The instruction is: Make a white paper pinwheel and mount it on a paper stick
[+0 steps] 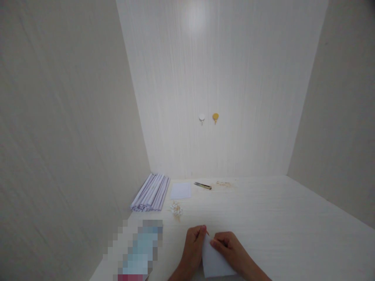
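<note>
A white sheet of paper (216,264) is between my hands near the bottom of the view. My left hand (193,242) is closed on its left edge, thumb pressed at the upper corner. A thin reddish-brown tip shows by that thumb, too small to name. My right hand (231,249) has its fingers curled and pinched at the paper's right edge; its forearm comes in from the lower right. Beyond my hands lies a small heap of white and tan bits (176,210).
A stack of rolled paper tubes (150,193) lies by the left wall. Beside it are a square white sheet (181,191), thread snips (202,186) and tan scraps (224,184). A white hook (202,117) and a gold hook (215,116) are on the back wall. A pixelated patch covers the lower left.
</note>
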The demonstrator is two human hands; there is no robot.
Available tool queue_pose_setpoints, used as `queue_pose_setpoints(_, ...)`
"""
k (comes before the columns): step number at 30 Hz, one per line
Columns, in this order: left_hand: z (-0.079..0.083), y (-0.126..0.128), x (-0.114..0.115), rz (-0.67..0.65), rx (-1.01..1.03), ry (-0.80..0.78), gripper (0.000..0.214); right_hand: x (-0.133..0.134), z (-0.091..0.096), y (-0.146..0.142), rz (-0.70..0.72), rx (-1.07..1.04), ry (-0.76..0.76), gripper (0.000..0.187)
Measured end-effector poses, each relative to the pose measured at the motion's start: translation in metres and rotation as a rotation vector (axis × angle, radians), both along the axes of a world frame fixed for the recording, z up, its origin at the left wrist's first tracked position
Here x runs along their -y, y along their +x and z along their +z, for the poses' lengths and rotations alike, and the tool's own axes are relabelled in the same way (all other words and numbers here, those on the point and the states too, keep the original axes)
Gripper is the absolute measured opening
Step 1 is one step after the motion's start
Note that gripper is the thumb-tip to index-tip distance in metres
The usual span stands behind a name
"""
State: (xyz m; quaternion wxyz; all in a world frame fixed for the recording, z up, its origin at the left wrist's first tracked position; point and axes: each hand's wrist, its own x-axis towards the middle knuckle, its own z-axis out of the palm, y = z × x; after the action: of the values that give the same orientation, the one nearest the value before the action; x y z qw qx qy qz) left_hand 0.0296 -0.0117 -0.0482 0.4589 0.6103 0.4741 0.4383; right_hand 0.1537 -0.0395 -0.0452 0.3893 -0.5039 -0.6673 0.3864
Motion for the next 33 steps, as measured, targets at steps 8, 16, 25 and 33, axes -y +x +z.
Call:
queue_pose_setpoints(8,0.007,-0.005,-0.003,0.061,-0.032,0.077,0.048,0.003,-0.001,-0.003,-0.028,-0.047,-0.05,0.037)
queue_pose_setpoints(16,0.001,-0.005,-0.007,0.008,0.097,-0.06,0.051,0.002,0.0,-0.005,-0.068,-0.128,-0.089,0.04)
queue_pose_setpoints(25,0.006,-0.008,-0.012,0.113,0.165,-0.022,0.049,0.002,-0.003,-0.004,-0.07,-0.132,-0.078,0.035)
queue_pose_setpoints(33,0.006,-0.008,-0.01,0.158,0.301,-0.144,0.052,0.0,-0.001,-0.003,-0.182,0.013,-0.01,0.034)
